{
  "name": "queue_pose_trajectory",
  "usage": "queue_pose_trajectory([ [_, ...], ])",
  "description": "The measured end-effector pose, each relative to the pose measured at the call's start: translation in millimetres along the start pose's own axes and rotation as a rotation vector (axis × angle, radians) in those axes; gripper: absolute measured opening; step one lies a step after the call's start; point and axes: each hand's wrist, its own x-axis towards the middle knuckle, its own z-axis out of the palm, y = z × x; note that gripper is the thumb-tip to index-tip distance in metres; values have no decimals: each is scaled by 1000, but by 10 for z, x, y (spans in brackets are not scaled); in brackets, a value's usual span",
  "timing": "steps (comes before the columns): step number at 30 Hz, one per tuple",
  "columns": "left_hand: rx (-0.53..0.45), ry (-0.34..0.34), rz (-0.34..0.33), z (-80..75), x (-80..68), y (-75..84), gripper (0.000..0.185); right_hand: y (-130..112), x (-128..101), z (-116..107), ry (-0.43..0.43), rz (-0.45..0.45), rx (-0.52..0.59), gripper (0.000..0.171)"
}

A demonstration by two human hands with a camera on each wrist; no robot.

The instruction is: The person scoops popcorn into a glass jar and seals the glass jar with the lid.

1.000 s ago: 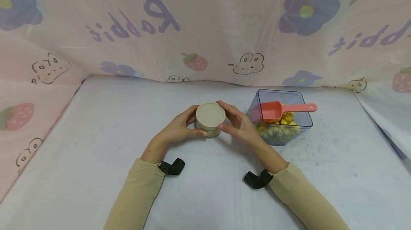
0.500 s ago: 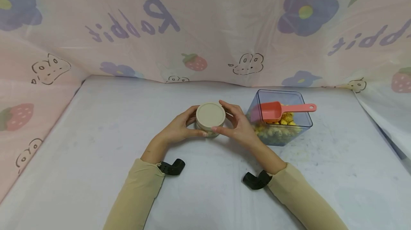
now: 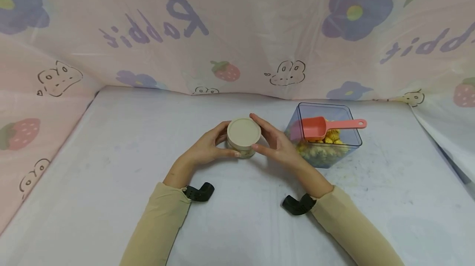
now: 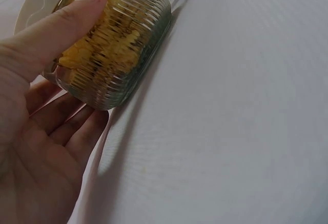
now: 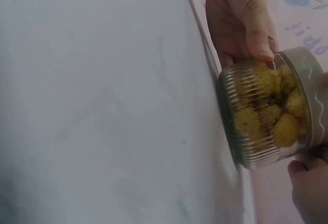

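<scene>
Two hands are on the jar [image 3: 243, 140], which stands upright on the table [image 3: 111, 167] near its middle, just left of the bin [image 3: 349, 111]. Your left hand [image 3: 205, 148] wraps its left side: the thumb [image 4: 56, 24] lies curled along the ribbed glass and the other fingers [image 4: 66, 126] cup it from below in the left wrist view, so this hand grips the jar. Your right hand [image 3: 276, 144] comes from the other side, with fingers bent round the far edge of the lid [image 3: 243, 132] and the thumb against its near rim, gripping the lid. The lid is cream, round and seated flat on the jar. Through the glass in the right wrist view you see the jar [image 5: 264, 114] filled with yellow puffed pieces [image 5: 277, 116], and your left hand [image 5: 238, 19] behind it. Just to the right of your right hand, the clear square bin holds more of the same yellow pieces [image 3: 326, 148] in its bottom. A pink scoop [image 3: 315, 128] rests across the bin, bowl inside and handle [image 3: 346, 124] lying over the right rim. Both sleeves [image 3: 159, 220] are tan, each with a black strap [image 3: 198, 192] at the wrist. A pink sheet [image 3: 237, 31] printed with flowers, strawberries and lettering hangs behind and beside the table.
</scene>
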Motion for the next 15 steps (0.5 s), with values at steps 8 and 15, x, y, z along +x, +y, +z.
queue_pose_trajectory([
  [8,-5,0,4,7,-7,12,83,6,13,6,50,4,-31,76],
  [15,5,6,-5,7,-6,5,83,11,7,24,90,35,-44,76],
])
